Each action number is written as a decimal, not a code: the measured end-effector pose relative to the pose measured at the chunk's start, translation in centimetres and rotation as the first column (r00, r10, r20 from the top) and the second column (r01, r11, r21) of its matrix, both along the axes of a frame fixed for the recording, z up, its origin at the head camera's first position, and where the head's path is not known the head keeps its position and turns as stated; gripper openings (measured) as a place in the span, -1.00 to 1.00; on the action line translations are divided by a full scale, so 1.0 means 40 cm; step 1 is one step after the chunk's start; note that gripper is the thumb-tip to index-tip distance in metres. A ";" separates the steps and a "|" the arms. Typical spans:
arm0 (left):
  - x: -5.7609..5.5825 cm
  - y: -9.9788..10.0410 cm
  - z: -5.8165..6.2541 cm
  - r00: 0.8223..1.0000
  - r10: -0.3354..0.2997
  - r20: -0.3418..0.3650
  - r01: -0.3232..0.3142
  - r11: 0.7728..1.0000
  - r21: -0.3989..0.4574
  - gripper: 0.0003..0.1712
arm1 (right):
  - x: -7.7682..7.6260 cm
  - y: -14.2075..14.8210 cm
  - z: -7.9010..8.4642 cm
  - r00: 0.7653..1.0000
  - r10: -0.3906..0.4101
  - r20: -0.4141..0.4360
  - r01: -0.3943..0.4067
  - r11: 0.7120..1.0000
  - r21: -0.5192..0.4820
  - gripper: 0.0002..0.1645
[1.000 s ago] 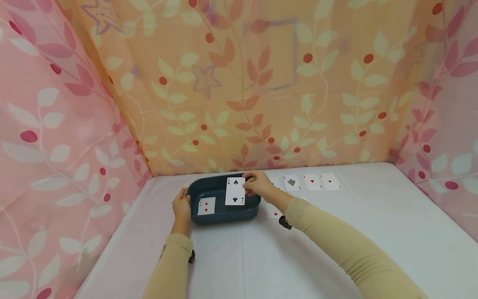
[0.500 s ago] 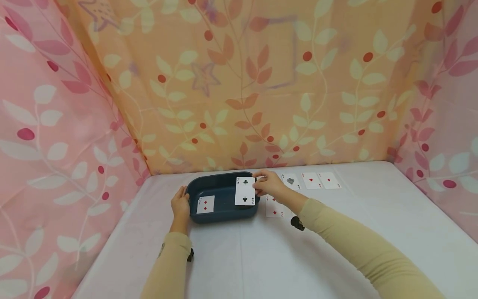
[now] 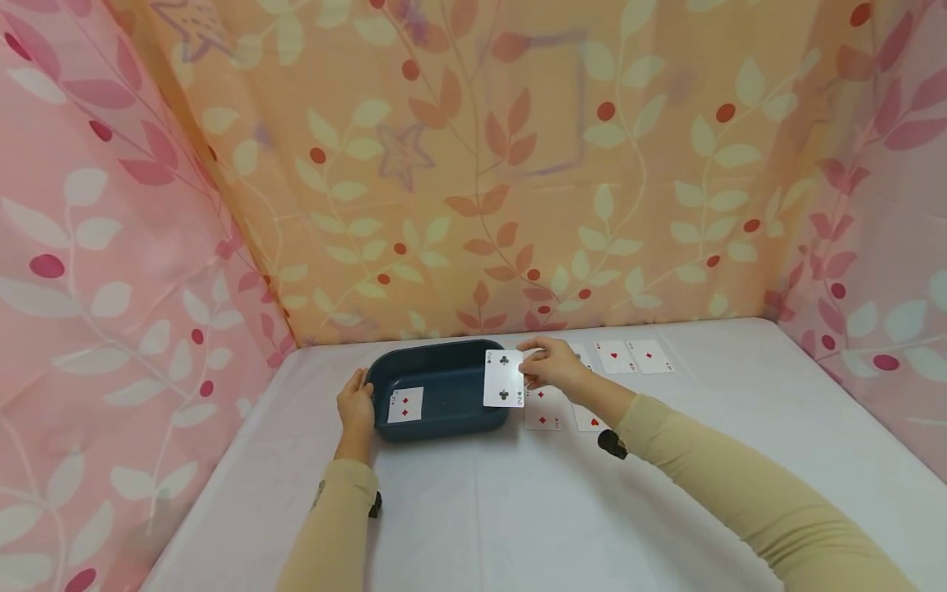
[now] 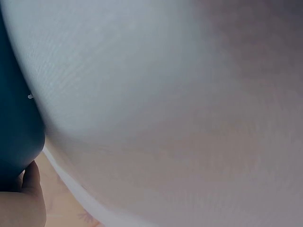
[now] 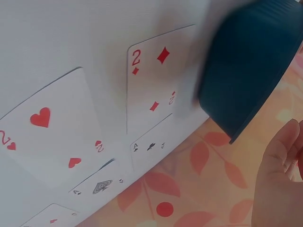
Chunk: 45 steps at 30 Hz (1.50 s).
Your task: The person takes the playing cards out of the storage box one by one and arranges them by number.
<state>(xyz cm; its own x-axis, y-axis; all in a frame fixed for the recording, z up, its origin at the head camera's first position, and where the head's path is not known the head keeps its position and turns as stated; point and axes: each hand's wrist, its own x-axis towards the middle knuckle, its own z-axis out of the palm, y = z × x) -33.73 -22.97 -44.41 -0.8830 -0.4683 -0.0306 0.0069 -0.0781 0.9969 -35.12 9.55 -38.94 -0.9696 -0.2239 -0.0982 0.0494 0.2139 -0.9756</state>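
In the head view, my left hand grips the left end of a dark blue plastic basin, thumb at the rim. The left wrist view catches part of that hand against the basin wall. My right hand pinches a two of clubs by its right edge, face up above the basin's right end. Inside the basin lie overlapping playing cards, the top one with red diamonds. Beside the basin are a two of diamonds and a two of hearts, flat on the table.
A back row holds the ace of clubs, ace of spades, ace of hearts and ace of diamonds. My right hand partly hides this row in the head view. Patterned cloth hangs behind the white table.
My right hand has moved right with the two of clubs, from over the basin to its right end. More of the two of diamonds and two of hearts shows. My left hand stays put.
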 end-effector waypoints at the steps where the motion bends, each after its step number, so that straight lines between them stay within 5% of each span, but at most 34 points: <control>1: 0.000 0.000 0.000 1.000 0.002 0.000 -0.002 1.000 -0.002 -0.43 | 0.002 0.003 0.001 1.000 -0.004 0.004 0.004 1.000 -0.002 -0.54; 45: 0.001 -0.001 -0.002 1.000 -0.012 0.029 0.012 1.000 -0.025 -0.42 | 0.049 0.194 0.007 0.999 0.021 -0.035 -0.021 1.000 0.005 -0.48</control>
